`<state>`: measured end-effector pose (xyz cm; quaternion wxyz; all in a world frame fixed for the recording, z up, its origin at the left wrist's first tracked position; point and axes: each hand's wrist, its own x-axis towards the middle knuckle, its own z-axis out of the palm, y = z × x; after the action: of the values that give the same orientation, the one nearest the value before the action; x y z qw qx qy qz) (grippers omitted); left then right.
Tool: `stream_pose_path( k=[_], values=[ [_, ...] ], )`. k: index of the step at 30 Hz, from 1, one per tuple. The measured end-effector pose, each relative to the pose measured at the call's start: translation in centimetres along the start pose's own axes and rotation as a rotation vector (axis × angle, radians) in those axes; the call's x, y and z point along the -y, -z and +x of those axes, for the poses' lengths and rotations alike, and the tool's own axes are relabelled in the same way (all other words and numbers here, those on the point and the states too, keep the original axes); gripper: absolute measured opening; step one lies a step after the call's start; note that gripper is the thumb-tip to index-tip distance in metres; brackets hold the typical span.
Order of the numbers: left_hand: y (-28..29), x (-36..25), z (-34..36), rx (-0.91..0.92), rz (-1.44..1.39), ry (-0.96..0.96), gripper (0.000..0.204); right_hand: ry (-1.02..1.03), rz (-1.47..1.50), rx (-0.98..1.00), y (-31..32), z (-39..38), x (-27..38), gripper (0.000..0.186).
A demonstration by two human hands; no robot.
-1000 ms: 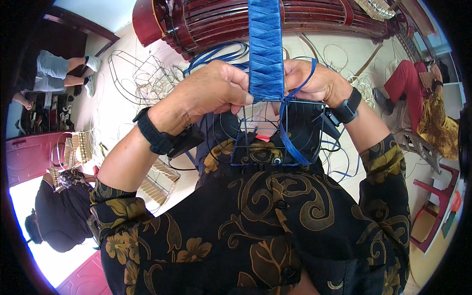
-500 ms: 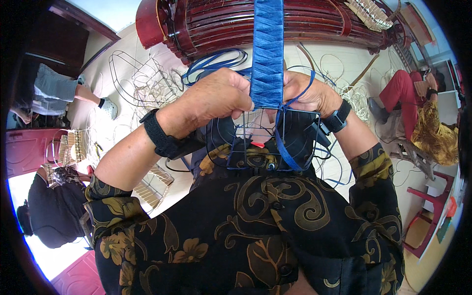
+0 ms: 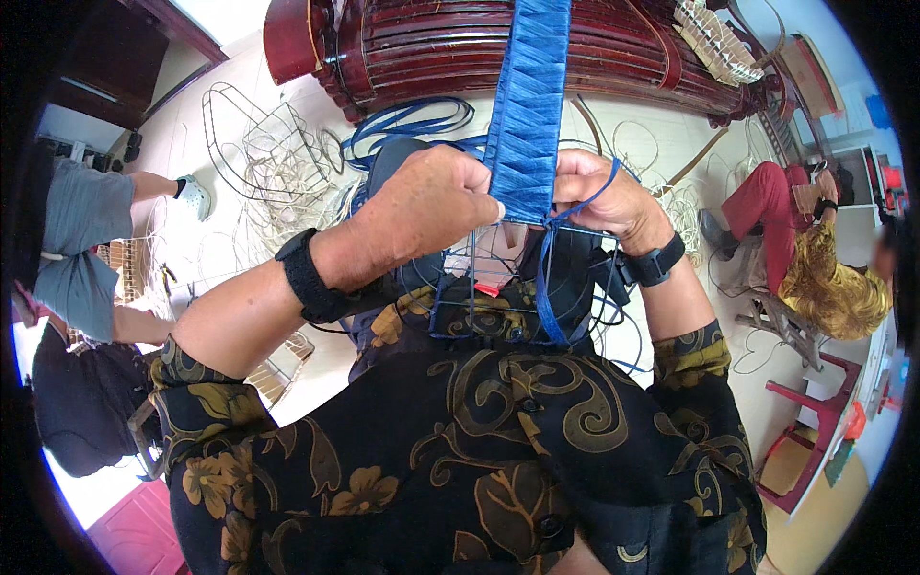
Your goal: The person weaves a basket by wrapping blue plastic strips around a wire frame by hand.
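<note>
My left hand (image 3: pixel 417 211) is closed on the left edge of a blue woven panel (image 3: pixel 528 125), with the thumb near its lower corner. The panel is wrapped in flat blue strips in a zigzag pattern, and its upper end runs out of the picture. Below it a bare wire frame (image 3: pixel 479 257) reaches toward my lap. My right hand (image 3: pixel 609 199) is by the panel's lower right corner, its fingers curled round a narrow blue strip (image 3: pixel 582 203); the fingertips are partly hidden. More of that strip hangs down along the frame.
Loops of blue strip (image 3: pixel 402 125) and tangled pale strands (image 3: pixel 283 158) lie on the floor ahead. Beyond stands a dark red slatted wooden bench (image 3: pixel 431 48). A seated person (image 3: pixel 815 249) is at the right; another person's legs (image 3: pixel 91 230) stand at the left, near someone in black (image 3: pixel 81 402).
My right hand has drawn slightly away from the panel's edge with the strip. The panel now tilts a little to the right at the top. The legs at the left have come farther into view.
</note>
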<state>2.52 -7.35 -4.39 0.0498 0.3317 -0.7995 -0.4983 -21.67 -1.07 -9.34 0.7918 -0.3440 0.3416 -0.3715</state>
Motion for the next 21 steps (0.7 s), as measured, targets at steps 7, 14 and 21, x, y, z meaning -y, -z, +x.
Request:
stream_pose_path(
  k=[7, 14, 21],
  values=[
    [-0.6, 0.7, -0.8, -0.093, 0.052, -0.102, 0.025, -0.027, 0.008, 0.073, -0.6, 0.5, 0.1, 0.029],
    [-1.0, 1.0, -1.0, -0.105, 0.054, -0.085, 0.026, -0.085, 0.002, 0.147, 0.0, 1.6, -0.4, 0.038],
    [-0.8, 0.7, -1.5, -0.113, 0.042, -0.126, 0.027, -0.13, 0.001, 0.047, -1.4, 1.7, 0.1, 0.025]
  ],
)
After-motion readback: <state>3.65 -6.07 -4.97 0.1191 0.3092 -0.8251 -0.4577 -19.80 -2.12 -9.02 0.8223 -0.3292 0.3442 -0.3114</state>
